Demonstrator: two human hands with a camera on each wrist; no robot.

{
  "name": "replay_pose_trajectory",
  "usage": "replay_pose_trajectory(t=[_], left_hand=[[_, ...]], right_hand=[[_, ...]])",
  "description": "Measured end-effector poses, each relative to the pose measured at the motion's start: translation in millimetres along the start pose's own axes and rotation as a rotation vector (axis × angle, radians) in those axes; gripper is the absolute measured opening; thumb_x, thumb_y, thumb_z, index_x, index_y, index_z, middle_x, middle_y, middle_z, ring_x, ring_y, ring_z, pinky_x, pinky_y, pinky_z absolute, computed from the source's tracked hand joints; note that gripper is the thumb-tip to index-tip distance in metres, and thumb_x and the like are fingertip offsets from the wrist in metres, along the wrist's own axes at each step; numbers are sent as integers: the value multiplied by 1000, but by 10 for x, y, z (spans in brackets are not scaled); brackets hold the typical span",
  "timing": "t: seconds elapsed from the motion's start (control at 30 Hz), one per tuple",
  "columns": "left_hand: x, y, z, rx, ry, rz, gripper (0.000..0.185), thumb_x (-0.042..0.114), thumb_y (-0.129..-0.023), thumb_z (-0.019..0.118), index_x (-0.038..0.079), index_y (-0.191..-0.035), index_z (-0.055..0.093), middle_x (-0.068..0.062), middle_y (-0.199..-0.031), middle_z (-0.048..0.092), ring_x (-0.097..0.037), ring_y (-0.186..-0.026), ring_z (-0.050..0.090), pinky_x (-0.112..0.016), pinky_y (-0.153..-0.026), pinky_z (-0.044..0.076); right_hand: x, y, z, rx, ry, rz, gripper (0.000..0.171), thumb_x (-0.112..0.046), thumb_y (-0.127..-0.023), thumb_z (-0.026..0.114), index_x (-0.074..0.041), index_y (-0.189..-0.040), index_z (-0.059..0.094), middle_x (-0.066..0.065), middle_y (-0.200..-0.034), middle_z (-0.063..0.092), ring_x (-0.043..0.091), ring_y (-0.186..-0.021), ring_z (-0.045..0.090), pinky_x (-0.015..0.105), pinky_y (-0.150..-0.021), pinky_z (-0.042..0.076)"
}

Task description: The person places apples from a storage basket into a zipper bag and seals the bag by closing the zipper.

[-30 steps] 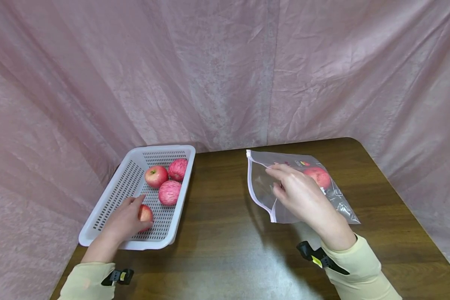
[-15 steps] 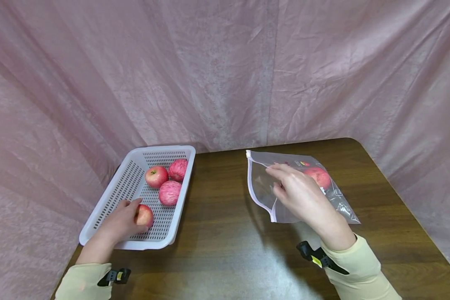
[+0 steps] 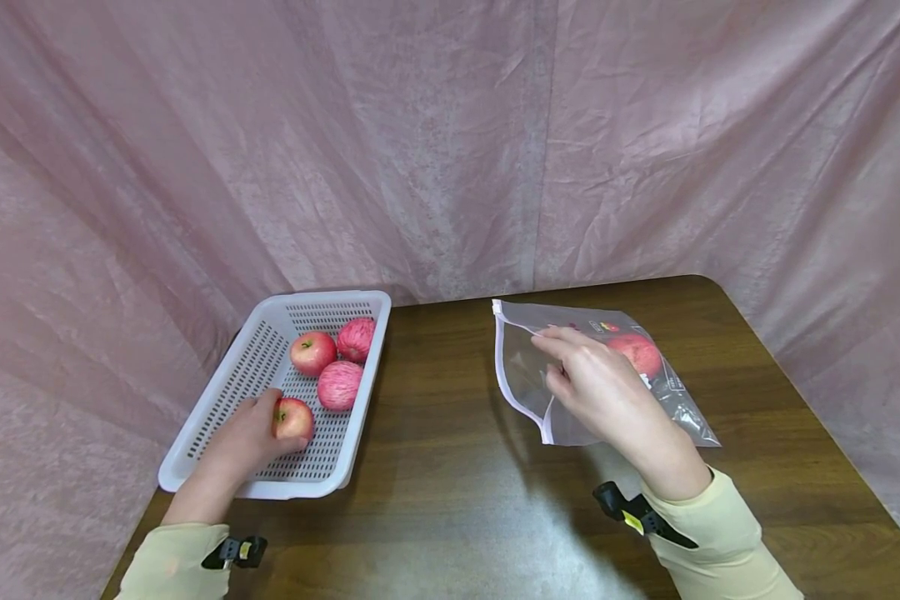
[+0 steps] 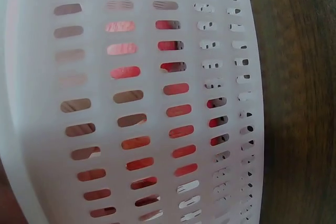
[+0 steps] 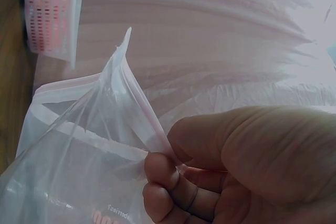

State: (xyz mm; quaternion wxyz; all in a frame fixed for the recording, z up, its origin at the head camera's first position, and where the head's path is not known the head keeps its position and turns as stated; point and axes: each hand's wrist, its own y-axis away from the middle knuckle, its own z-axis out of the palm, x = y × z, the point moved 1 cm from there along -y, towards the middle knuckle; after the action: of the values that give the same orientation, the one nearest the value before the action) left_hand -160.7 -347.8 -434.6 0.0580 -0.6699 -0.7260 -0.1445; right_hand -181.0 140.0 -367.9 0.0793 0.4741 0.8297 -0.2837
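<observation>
My left hand (image 3: 251, 437) is inside the white slotted basket (image 3: 217, 400) and grips a red apple (image 3: 294, 418), lifted a little off the basket floor. Three more apples (image 3: 339, 385) lie further back in the basket. The left wrist view shows only the basket wall (image 4: 131, 103) with red behind its slots. My right hand (image 3: 596, 387) pinches the upper edge of a clear zip bag (image 3: 528, 379), holding its mouth open toward the basket; the pinch shows in the right wrist view (image 5: 163, 166). One apple (image 3: 637, 354) lies inside the bag.
The brown wooden table (image 3: 435, 467) runs between basket and bag. A pink cloth backdrop (image 3: 450, 142) hangs behind and around the table. The table's right edge (image 3: 817, 417) is close to the bag.
My left hand has closed round the front apple and raised it slightly toward the right. The right hand and the bag have stayed still.
</observation>
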Motion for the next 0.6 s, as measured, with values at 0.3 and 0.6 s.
replay_pose_trajectory(t=[0.3,0.6], left_hand=[[-12,18,-2,28,19,62,95,29,-79,100,-11,-146,47,-35,-128,58,-51,-114,59,-69,-102,50],[-51,42,7,68,-14,98,86,38,-81,97,-10,-139,54,-29,-121,65,-48,-108,64,-66,-91,54]], right_hand=[[2,-5,-7,13,-7,-14,46,5,-91,71,0,-137,75,17,-142,72,38,-136,66,59,-93,59],[10,-4,2,24,-25,-25,46,6,-89,69,0,-134,76,16,-141,72,37,-131,69,57,-86,60]])
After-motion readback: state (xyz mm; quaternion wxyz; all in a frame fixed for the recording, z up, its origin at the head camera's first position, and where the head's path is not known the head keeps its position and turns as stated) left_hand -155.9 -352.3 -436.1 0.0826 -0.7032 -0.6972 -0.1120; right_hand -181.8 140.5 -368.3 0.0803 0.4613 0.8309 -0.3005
